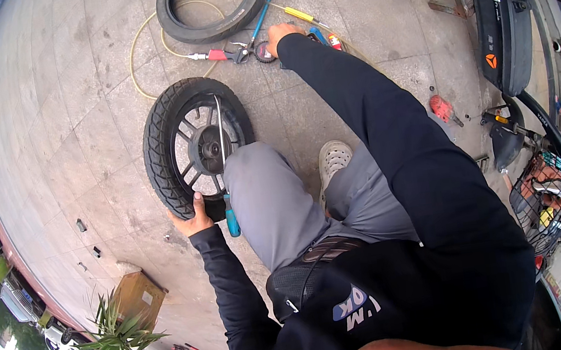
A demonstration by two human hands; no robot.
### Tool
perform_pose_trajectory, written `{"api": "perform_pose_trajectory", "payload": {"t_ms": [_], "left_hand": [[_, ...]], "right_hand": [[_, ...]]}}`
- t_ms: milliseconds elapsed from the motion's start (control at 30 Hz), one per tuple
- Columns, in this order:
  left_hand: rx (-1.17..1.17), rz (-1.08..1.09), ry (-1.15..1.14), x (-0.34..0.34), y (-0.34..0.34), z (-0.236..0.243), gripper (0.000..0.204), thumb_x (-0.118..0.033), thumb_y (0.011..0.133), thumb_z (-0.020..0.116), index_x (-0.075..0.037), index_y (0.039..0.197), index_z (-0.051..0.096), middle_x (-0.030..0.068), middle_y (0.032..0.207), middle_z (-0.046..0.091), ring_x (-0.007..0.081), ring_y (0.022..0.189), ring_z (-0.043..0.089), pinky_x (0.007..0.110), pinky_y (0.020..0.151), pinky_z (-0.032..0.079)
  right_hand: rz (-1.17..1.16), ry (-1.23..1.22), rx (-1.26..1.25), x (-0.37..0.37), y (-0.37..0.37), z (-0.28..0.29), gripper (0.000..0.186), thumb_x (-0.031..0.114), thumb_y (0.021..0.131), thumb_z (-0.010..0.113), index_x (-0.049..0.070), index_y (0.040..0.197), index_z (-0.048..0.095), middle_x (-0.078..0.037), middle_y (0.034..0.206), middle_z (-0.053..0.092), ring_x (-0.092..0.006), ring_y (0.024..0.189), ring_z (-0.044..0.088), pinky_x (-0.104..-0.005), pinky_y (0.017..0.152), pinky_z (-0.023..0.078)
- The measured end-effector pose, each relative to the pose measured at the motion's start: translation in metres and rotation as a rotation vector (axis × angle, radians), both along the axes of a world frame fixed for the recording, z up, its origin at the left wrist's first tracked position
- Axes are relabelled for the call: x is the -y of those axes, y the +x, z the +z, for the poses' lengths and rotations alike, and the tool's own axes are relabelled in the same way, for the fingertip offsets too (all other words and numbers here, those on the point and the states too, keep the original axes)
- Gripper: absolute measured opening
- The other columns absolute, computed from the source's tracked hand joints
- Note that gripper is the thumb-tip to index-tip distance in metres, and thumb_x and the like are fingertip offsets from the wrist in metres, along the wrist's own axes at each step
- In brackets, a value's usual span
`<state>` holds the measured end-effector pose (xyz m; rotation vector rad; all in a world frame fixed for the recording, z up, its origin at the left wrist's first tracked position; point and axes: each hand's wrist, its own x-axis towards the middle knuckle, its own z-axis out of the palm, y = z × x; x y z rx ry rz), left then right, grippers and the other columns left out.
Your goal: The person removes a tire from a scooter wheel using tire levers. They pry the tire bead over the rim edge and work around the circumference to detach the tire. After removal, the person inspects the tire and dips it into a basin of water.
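Observation:
A wheel with a black treaded tyre (162, 144) and dark spoked rim stands tilted against my knee. My left hand (193, 218) grips the tyre's near edge, thumb on the sidewall. A long metal shaft (221, 133) lies across the wheel, with a teal handle (232, 218) beside my left hand. My right arm stretches forward, and my right hand (282, 36) is closed low over the ground among tools. What its fingers hold is hidden. Touching or close to it is a round gauge (264, 52) on an air inflator gun (230, 54). Blue and red tools (334, 40) show beyond the wrist.
A loose black tyre (168, 13) lies ahead, with a yellow air hose (132, 63) looping around it. A blue rod (270, 3) lies alongside. To the right are a red power tool (441, 108), a metal frame and a wire basket (537, 212). A cardboard box (140, 301) stands rear left.

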<state>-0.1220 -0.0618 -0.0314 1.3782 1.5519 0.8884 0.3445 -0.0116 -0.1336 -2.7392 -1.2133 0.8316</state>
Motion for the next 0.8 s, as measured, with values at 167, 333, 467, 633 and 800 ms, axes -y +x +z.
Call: {"api": "perform_pose_trajectory", "payload": {"t_ms": [167, 333, 467, 633, 800], "left_hand": [[0.176, 0.164, 0.029, 0.011, -0.026, -0.030, 0.089, -0.034, 0.086, 0.081, 0.012, 0.145, 0.033, 0.0222, 0.137, 0.052, 0.0267, 0.118, 0.056, 0.039, 0.105, 0.043], [-0.194, 0.108, 0.093, 0.003, -0.011, -0.023, 0.086, -0.038, 0.088, 0.078, 0.010, 0.145, 0.036, 0.0213, 0.136, 0.053, 0.0271, 0.122, 0.053, 0.039, 0.108, 0.041], [-0.069, 0.144, 0.050, 0.016, 0.006, 0.001, 0.083, -0.031, 0.089, 0.078, 0.008, 0.147, 0.033, 0.0192, 0.137, 0.052, 0.0254, 0.121, 0.054, 0.038, 0.107, 0.041], [-0.211, 0.164, 0.113, 0.021, 0.010, -0.001, 0.081, -0.033, 0.089, 0.076, 0.009, 0.145, 0.036, 0.0206, 0.136, 0.054, 0.0273, 0.120, 0.055, 0.039, 0.107, 0.041], [-0.249, 0.150, 0.180, 0.021, -0.021, -0.026, 0.076, -0.037, 0.090, 0.075, 0.009, 0.140, 0.042, 0.0213, 0.132, 0.057, 0.0264, 0.113, 0.059, 0.039, 0.103, 0.044]], "right_hand": [[-0.040, 0.262, 0.242, -0.066, 0.107, -0.031, 0.035, 0.022, 0.088, 0.066, 0.011, 0.120, 0.069, -0.016, 0.130, 0.065, -0.0332, 0.115, 0.066, -0.0476, 0.092, 0.056], [0.025, 0.634, 0.595, -0.114, 0.194, -0.102, 0.046, 0.011, 0.088, 0.059, 0.014, 0.133, 0.057, -0.009, 0.124, 0.055, -0.0288, 0.103, 0.055, -0.0460, 0.086, 0.048], [0.066, 0.346, 0.364, -0.140, 0.193, -0.107, 0.059, 0.012, 0.095, 0.058, 0.025, 0.150, 0.044, 0.002, 0.161, 0.036, -0.0261, 0.147, 0.035, -0.0543, 0.117, 0.035], [0.187, 0.229, 0.344, -0.138, 0.199, -0.093, 0.068, 0.021, 0.088, 0.066, 0.031, 0.151, 0.043, -0.001, 0.156, 0.039, -0.0327, 0.143, 0.037, -0.0577, 0.114, 0.034], [0.240, 0.236, 0.358, -0.140, 0.167, -0.073, 0.064, 0.028, 0.083, 0.073, 0.028, 0.143, 0.051, -0.007, 0.148, 0.047, -0.0319, 0.139, 0.043, -0.0543, 0.115, 0.034]]}}
